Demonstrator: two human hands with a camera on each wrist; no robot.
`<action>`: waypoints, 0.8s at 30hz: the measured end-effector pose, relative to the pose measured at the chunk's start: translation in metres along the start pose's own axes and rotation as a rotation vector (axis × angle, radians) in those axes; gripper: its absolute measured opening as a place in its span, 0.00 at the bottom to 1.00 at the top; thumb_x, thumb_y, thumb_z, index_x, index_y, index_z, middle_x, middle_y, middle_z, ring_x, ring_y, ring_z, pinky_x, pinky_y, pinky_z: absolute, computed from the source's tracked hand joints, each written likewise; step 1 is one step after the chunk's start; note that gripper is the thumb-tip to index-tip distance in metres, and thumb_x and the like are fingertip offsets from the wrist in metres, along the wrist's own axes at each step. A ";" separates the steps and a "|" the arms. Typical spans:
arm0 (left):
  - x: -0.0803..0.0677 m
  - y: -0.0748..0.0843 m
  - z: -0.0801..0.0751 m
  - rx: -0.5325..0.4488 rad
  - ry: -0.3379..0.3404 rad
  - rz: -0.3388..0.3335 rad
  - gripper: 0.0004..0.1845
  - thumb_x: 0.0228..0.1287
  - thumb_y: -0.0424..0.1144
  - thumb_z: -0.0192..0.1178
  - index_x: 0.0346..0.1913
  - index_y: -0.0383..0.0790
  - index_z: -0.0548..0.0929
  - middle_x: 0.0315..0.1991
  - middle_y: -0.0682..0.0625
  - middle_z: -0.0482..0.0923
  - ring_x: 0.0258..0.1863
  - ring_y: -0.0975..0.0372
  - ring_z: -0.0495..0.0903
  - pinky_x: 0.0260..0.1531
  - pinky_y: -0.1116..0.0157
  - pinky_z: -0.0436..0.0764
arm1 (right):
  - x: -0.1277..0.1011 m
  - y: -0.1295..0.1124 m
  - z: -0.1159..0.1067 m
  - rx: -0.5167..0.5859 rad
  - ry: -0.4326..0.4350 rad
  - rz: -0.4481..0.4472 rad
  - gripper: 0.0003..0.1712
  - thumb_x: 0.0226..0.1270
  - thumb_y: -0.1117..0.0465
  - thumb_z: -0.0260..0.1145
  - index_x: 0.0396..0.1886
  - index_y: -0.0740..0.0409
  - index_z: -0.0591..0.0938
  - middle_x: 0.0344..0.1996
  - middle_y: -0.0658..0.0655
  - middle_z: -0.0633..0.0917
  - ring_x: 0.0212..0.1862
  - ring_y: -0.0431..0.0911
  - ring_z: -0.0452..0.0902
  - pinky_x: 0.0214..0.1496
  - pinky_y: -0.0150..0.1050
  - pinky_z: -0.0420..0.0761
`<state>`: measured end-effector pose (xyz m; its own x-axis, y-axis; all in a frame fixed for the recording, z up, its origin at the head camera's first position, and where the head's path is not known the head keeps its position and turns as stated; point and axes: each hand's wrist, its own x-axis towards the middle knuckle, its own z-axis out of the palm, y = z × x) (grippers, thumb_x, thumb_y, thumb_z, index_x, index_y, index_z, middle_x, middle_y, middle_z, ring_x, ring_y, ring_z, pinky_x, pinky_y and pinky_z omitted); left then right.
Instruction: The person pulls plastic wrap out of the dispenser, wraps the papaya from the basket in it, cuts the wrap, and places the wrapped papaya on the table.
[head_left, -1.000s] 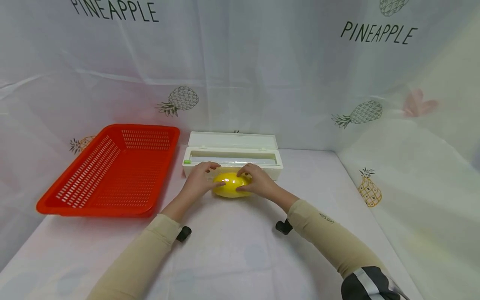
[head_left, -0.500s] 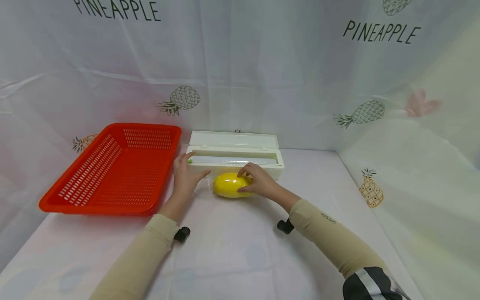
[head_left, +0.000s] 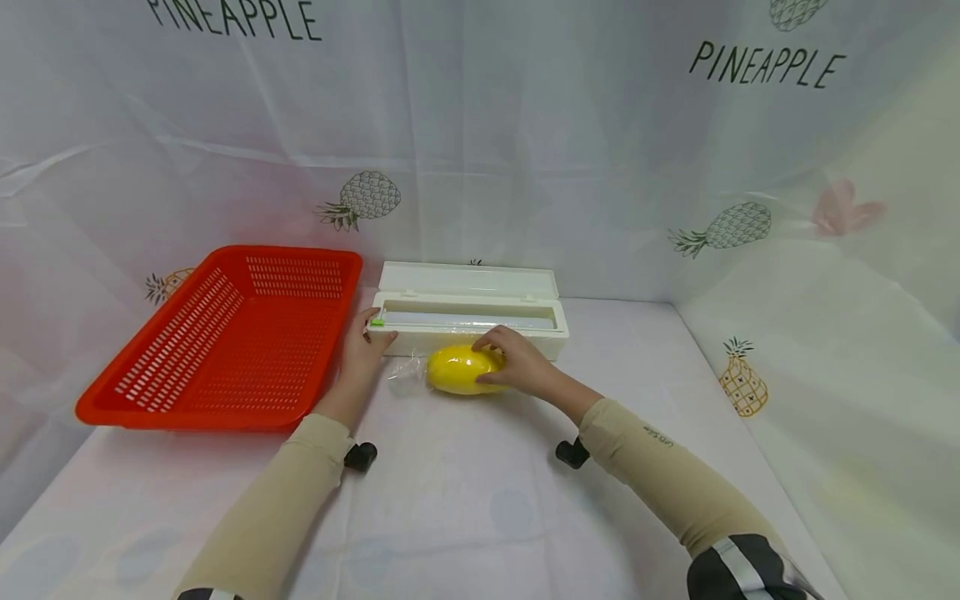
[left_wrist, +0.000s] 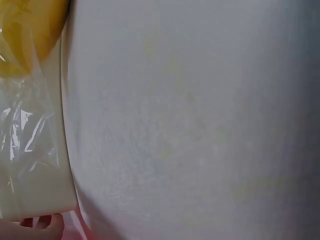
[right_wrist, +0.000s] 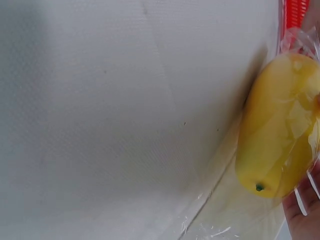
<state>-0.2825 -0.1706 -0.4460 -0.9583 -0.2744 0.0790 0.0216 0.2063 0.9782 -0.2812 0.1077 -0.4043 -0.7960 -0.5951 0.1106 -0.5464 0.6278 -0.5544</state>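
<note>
A: So, what's each hand on?

B: Right hand [head_left: 519,363] lies over the yellow fruit [head_left: 459,369], fingers curved round its far and right side, pressing it to the white tablecloth [head_left: 465,500]. Fruit is wrapped in clear film [head_left: 406,372]; loose film bunches at its left end.

A: And the left hand?

B: Left hand [head_left: 363,350] is at the left end of the white film dispenser box [head_left: 468,319], thumb and fingers gripping that corner by a small green slider [head_left: 377,322].

A: Which way does the fruit lie?

B: Long axis runs left-right, parallel to the box, just in front of it, nearly touching. It sits between the hands, w/ the right one on it.

A: Room around?

B: Red slotted basket [head_left: 225,337] stands left of the box, beside the left hand. Cloth toward the person is bare; curtain walls [head_left: 525,150] close off back and right.
</note>
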 end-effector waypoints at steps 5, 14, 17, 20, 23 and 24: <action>0.006 -0.006 -0.001 0.028 0.020 -0.007 0.27 0.65 0.30 0.63 0.66 0.37 0.70 0.65 0.40 0.66 0.51 0.50 0.67 0.51 0.58 0.73 | 0.004 0.000 -0.002 -0.040 -0.066 -0.044 0.29 0.53 0.57 0.78 0.55 0.54 0.79 0.55 0.53 0.76 0.59 0.50 0.70 0.65 0.46 0.68; 0.004 -0.010 -0.003 -0.105 0.016 0.002 0.28 0.62 0.22 0.63 0.65 0.33 0.70 0.62 0.38 0.68 0.52 0.50 0.71 0.39 0.76 0.74 | 0.015 -0.011 -0.016 -0.098 -0.236 -0.084 0.33 0.52 0.58 0.79 0.59 0.55 0.78 0.57 0.53 0.75 0.60 0.50 0.68 0.67 0.46 0.66; 0.005 -0.010 -0.004 -0.149 0.021 0.015 0.29 0.60 0.20 0.62 0.64 0.31 0.69 0.60 0.36 0.69 0.53 0.48 0.73 0.37 0.79 0.75 | 0.024 -0.015 -0.022 -0.127 -0.282 -0.099 0.35 0.52 0.55 0.79 0.60 0.54 0.77 0.58 0.53 0.75 0.60 0.49 0.68 0.67 0.46 0.66; 0.005 -0.009 -0.004 -0.137 0.036 0.037 0.29 0.58 0.19 0.63 0.63 0.30 0.70 0.61 0.36 0.70 0.51 0.47 0.74 0.35 0.80 0.75 | 0.039 -0.019 -0.027 -0.125 -0.306 -0.101 0.35 0.54 0.52 0.78 0.61 0.52 0.77 0.57 0.52 0.75 0.59 0.49 0.70 0.64 0.45 0.70; 0.006 -0.009 -0.004 -0.106 0.049 0.053 0.28 0.58 0.20 0.64 0.62 0.29 0.71 0.61 0.36 0.70 0.49 0.47 0.75 0.34 0.80 0.75 | 0.059 -0.023 -0.031 -0.077 -0.313 -0.121 0.30 0.57 0.54 0.76 0.60 0.52 0.78 0.56 0.50 0.77 0.56 0.48 0.72 0.59 0.44 0.74; 0.006 -0.009 -0.004 -0.105 0.048 0.060 0.28 0.57 0.20 0.64 0.62 0.29 0.71 0.60 0.36 0.70 0.49 0.46 0.75 0.33 0.80 0.75 | 0.066 -0.024 -0.032 -0.063 -0.317 -0.136 0.28 0.58 0.56 0.75 0.59 0.52 0.79 0.55 0.50 0.79 0.54 0.47 0.73 0.58 0.43 0.74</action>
<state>-0.2873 -0.1777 -0.4534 -0.9396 -0.3101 0.1449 0.1108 0.1251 0.9859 -0.3287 0.0690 -0.3574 -0.5995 -0.7957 -0.0868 -0.6650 0.5555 -0.4992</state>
